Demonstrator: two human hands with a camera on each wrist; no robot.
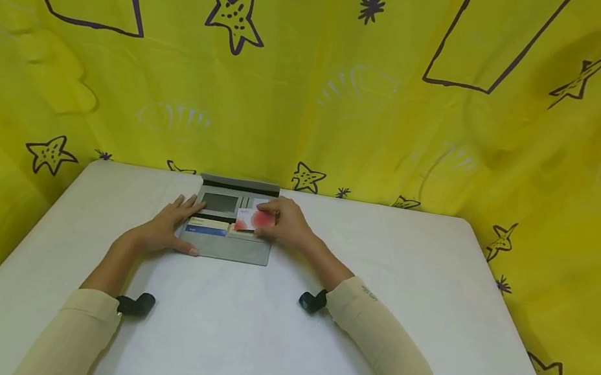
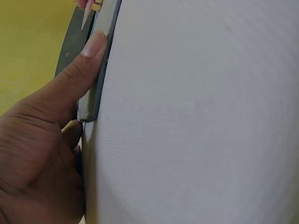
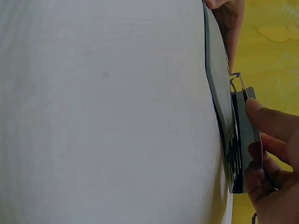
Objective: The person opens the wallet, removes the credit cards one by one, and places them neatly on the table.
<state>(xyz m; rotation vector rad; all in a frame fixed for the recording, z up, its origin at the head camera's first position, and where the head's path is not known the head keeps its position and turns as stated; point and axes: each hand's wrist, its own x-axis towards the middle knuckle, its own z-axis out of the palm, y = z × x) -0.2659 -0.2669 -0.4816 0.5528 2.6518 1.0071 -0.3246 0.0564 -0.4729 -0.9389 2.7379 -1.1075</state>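
Note:
A grey wallet [image 1: 243, 250] lies unfolded at the far edge of the table, with a dark window pocket and several cards in its slots, one of them blue and white [image 1: 206, 226]. My left hand [image 1: 167, 225] rests along the wallet's left side, its fingers spread and the thumb on the near flap. In the left wrist view that thumb [image 2: 77, 70] presses on the wallet's edge. Between thumb and fingers, my right hand [image 1: 288, 225] pinches a white card with red circles [image 1: 254, 219] over the wallet's right half. The right wrist view shows this card [image 3: 254, 126] edge-on.
A white cloth-covered table [image 1: 253, 337] spreads in front of the wallet. Behind it hangs a yellow curtain [image 1: 293, 81] with drawn starfish and shells. A small black camera sits on each wrist.

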